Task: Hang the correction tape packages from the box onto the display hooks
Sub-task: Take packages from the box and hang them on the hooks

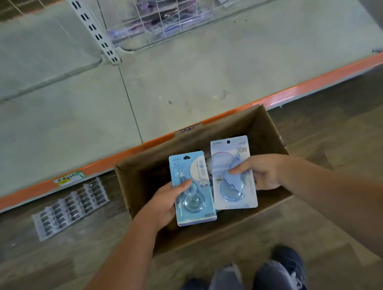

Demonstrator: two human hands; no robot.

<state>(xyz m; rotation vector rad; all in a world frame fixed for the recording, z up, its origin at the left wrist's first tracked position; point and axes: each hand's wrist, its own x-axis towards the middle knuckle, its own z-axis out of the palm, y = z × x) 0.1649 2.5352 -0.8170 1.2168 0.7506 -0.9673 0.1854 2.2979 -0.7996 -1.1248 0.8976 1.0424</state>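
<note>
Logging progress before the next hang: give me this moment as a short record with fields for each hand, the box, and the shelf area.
left hand: left hand grips the teal package, thumb across its front
right hand: right hand pinches the pale blue package marked 30m
packages: both upright, side by side above the cardboard box, hang holes at top
box: open, on the floor against the orange shelf edge; contents too dark to tell
floor: clear plastic strip set lies left of the box
hung so far: neither held package is on a hook
</note>
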